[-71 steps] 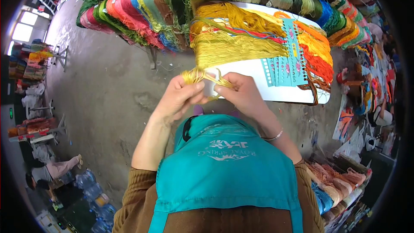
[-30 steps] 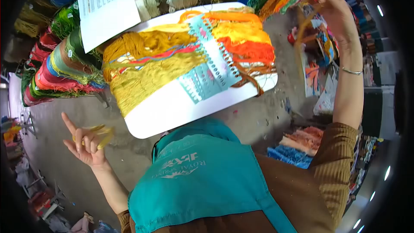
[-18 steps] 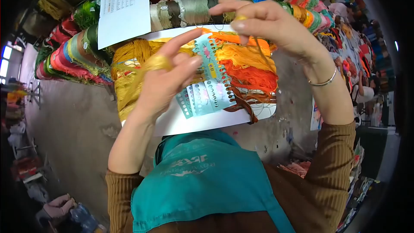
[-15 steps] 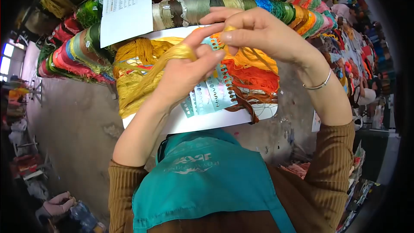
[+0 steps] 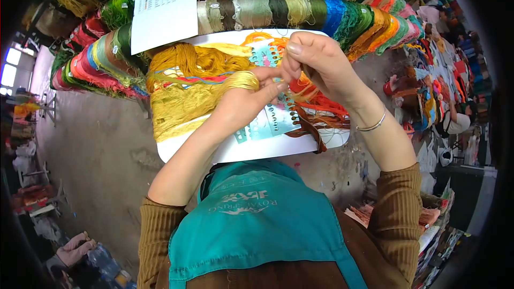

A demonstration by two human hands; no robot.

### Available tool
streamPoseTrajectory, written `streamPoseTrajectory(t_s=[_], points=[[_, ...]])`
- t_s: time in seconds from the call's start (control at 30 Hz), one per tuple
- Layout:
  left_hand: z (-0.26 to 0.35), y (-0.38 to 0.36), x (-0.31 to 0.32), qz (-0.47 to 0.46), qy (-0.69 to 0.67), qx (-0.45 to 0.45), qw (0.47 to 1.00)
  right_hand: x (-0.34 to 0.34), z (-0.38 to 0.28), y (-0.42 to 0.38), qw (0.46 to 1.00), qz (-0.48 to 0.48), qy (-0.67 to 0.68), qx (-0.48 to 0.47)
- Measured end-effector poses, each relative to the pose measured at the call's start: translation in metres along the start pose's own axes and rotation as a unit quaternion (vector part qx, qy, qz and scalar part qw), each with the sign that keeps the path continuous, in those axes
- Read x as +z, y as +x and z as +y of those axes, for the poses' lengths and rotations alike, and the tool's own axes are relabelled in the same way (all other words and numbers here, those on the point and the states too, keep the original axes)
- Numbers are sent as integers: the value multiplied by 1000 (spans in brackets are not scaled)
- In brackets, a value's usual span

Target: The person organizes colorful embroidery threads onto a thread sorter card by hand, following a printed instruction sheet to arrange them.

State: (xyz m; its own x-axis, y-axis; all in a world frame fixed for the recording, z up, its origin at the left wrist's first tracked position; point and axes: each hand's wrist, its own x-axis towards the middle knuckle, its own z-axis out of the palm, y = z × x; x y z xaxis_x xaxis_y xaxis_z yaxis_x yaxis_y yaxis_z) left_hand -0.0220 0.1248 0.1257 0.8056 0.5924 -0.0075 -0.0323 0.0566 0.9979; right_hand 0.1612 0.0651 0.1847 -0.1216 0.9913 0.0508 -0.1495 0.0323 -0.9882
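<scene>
The left hand (image 5: 233, 111) has a band of glossy golden-yellow thread (image 5: 242, 81) wound around it near the middle of the frame, its thumb and forefinger reaching right until their tips meet the other hand's. The right hand (image 5: 325, 69), just right of centre, has its fingers curled in and its thumb resting against the forefinger; whether a strand is pinched there cannot be told. A thin silver bangle (image 5: 372, 127) circles the right wrist.

Beneath both hands is a white board with rounded corners (image 5: 241, 153), bearing mustard-gold thread skeins (image 5: 182, 64) on its left part, bright red-orange skeins (image 5: 333, 108) on its right part, and teal cards with punched holes (image 5: 274, 124) between. A white printed paper sheet (image 5: 166, 16) lies at the upper left, against rows of many-coloured thread (image 5: 254, 10) across the top. A teal apron with white lettering (image 5: 257, 235) fills the lower middle.
</scene>
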Motion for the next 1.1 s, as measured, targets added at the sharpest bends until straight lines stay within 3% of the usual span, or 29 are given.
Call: streamPoseTrajectory(t_s=[0.07,0.17,0.2,0.23,0.3,0.37,0.43,0.47,0.57,0.6,0.67,0.73,0.8,0.87,1.03,1.1], points=[[3,-13,-11,38,-21,-17,999,3,5,1,994,28,-98,47],[7,-35,-28,101,-60,63,991,11,20,4,976,-36,-193,89],[6,-43,-35,100,22,68,992,19,23,5,971,-68,-211,95],[5,-50,-40,98,104,71,987,24,30,6,968,-82,-195,134],[-2,-61,-37,127,165,90,974,33,49,11,966,-132,-210,72],[-10,-70,-32,176,226,104,952,45,53,16,961,-143,-220,88],[-28,-83,-37,191,239,96,947,57,58,17,955,-146,-133,221],[-35,-90,-38,199,251,93,943,63,65,17,954,-147,-105,241],[-45,-107,-34,223,226,39,948,74,86,11,927,-150,-106,328],[-52,-112,-34,224,219,8,950,79,106,8,953,-149,-167,206],[-74,-122,-31,235,143,-5,961,88,112,-3,953,-108,-199,202],[-83,-130,-28,228,55,-54,971,91,127,-12,958,-119,-176,192],[-92,-134,-26,229,31,-38,972,95,127,-16,962,-85,-104,238],[-92,-132,-22,244,-147,-70,956,93,130,-16,959,-84,-115,245],[-91,-127,-24,195,-122,-92,969,95,133,-16,968,-76,-93,222],[-95,-124,-21,202,-162,-86,962,91,135,-16,956,-113,-151,224]])
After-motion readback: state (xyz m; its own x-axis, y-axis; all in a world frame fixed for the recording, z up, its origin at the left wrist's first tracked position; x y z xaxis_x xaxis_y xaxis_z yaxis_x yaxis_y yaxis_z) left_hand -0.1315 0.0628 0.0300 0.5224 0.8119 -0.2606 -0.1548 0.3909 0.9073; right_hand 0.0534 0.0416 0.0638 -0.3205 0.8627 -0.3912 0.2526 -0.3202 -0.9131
